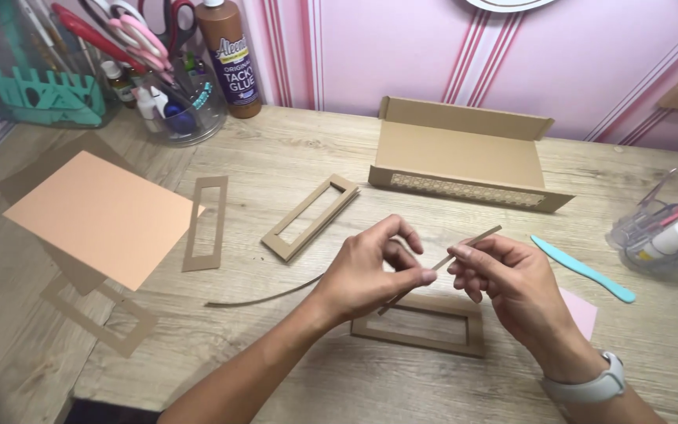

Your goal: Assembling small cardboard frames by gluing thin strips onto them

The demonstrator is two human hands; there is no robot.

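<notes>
My left hand (374, 267) and my right hand (504, 279) meet over the wooden table (292, 157), both pinching a thin brown cardboard strip (472, 241) that slants up to the right. Below my hands lies a flat rectangular cardboard frame (421, 334). A long curved cardboard sliver (264, 297) rests on the table left of my left wrist. A white watch band (590, 386) is on my right wrist.
An open cardboard box (464, 157) sits at the back. Another stacked frame (311, 216) and flat frames (205, 224) lie mid-table. Peach paper (100, 212) lies left, a teal folding tool (582, 269) right. A glue bottle (229, 55) and scissor holder (170, 86) stand behind.
</notes>
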